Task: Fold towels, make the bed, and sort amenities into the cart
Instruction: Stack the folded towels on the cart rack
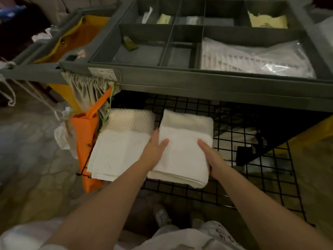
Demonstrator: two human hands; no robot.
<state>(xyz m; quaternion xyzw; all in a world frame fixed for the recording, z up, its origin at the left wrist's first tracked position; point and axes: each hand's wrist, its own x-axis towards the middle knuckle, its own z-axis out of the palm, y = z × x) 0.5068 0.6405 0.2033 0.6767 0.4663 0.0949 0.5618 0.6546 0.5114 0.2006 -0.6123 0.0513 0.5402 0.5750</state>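
Left grip (155, 147) is curled on the folded towel (185, 152), thumb flat on top, fingers along the left edge. Right grip (210, 159) clamps the right edge, thumb on top, fingers hidden underneath. Towel lies over the wire shelf (252, 177) of the cart (198, 82), left of middle; cannot tell if it rests on the mesh. Second towel stack (122, 147) just beside it, left. Orange bag (86, 138) hangs beyond that stack. Open mesh to the right. Grey cart top overhangs the shelf's far part.

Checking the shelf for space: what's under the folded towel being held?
The black wire shelf shows around the folded towel, gripped by the left hand and right hand. Directly beneath it is hidden.
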